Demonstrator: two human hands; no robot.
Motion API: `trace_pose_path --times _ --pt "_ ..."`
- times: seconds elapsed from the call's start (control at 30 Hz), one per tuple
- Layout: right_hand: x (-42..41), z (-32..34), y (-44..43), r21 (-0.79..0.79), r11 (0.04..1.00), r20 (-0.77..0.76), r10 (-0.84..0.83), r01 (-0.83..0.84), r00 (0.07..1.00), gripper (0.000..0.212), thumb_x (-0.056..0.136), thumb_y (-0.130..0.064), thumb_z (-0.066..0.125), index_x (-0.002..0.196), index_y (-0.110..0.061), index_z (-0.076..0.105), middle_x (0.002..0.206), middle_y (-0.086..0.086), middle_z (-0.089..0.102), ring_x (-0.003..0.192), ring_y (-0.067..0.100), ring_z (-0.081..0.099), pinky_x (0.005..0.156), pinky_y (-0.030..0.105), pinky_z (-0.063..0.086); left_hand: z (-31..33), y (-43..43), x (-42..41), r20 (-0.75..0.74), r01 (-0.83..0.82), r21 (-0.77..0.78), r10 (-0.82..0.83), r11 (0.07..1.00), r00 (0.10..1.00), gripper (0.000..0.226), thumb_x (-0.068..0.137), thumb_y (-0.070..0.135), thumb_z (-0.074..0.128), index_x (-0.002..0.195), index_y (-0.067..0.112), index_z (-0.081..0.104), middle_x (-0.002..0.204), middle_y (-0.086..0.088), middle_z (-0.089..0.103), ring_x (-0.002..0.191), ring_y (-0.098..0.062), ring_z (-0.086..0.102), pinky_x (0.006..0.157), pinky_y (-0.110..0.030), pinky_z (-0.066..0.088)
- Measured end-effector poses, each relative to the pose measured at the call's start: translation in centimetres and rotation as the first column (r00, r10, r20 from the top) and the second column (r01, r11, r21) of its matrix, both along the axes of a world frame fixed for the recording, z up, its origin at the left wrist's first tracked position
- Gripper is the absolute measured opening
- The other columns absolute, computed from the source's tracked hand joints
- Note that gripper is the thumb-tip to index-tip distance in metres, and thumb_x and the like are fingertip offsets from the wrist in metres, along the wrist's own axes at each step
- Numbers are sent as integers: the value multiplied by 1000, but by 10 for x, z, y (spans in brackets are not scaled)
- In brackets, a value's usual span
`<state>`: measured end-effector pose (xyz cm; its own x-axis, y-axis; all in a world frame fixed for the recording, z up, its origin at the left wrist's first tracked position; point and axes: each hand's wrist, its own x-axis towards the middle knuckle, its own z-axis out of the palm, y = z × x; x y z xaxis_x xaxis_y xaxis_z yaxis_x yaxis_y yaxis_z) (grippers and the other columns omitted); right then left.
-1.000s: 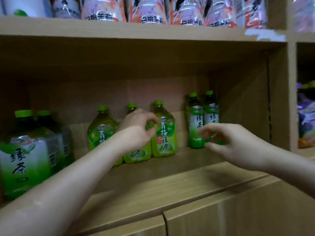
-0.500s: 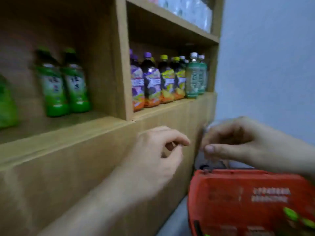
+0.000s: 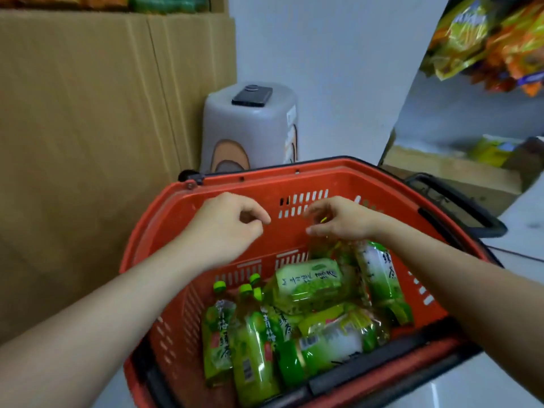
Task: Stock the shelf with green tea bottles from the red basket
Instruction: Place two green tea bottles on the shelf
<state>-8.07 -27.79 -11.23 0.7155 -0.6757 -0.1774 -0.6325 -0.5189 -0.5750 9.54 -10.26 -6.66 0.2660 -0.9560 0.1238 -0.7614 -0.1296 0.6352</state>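
Observation:
The red basket (image 3: 294, 179) sits below me on the floor and holds several green tea bottles (image 3: 309, 287) lying jumbled, green caps to the left. My left hand (image 3: 226, 228) hovers over the basket's far left side with fingers loosely curled and holds nothing. My right hand (image 3: 338, 222) is over the far right side. Its fingers and thumb curl round the green cap of a tilted bottle (image 3: 332, 251) that leans against the far wall. Only the shelf unit's wooden side (image 3: 88, 142) shows, at the left.
A grey plastic stool (image 3: 250, 128) with a black phone (image 3: 252, 96) on top stands behind the basket. The basket's black handle (image 3: 459, 201) hangs off to the right. A cardboard box (image 3: 441, 169) and hanging snack bags (image 3: 485, 39) are at the right.
My view swung from the shelf down to the basket. Both hands left the shelf bottles and came down over the basket; the right hand now closes round a bottle cap.

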Motion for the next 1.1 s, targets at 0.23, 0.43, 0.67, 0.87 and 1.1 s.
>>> trace_pose_path --times 0.23,0.43,0.67,0.87,1.1 --pt "-33 -41 -45 -225 937 -199 -314 268 928 60 88 -32 65 142 -26 42 139 10 55 119 28 56 96 35 47 -58 -68 -31 16 76 280 -84 957 996 22 86 13 58 98 22 74 108 4 71 104 -14 63 92 -24 45" --pt "-11 -55 -51 -392 920 -511 -246 32 823 56 96 -40 49 147 -36 26 128 3 62 123 31 53 111 63 15 -93 -70 -28 -46 95 430 -83 898 995 27 91 15 58 115 23 66 124 2 63 112 -16 57 97 -31 46" --pt "2 -27 -47 -462 885 -355 -134 -49 925 21 87 -24 64 107 -18 65 104 4 70 89 23 64 78 34 51 -85 -79 -37 7 78 266 -83 961 997 36 89 17 60 124 26 60 128 5 61 115 -14 55 99 -31 44" --pt "-15 86 -31 -334 942 190 92 -24 977 21 89 -24 66 109 -18 66 91 -3 68 84 11 64 76 21 49 -62 -78 -28 -136 -58 26 61 998 989 98 63 57 78 144 40 24 146 6 44 131 -19 44 107 -43 39" --pt "-11 49 -39 293 951 520 -249 103 817 35 85 -43 61 106 -16 69 92 1 72 86 10 65 80 28 56 -51 -71 -24 -139 -206 -96 191 974 972 50 58 55 79 99 37 58 86 17 65 82 -11 61 74 -28 49"
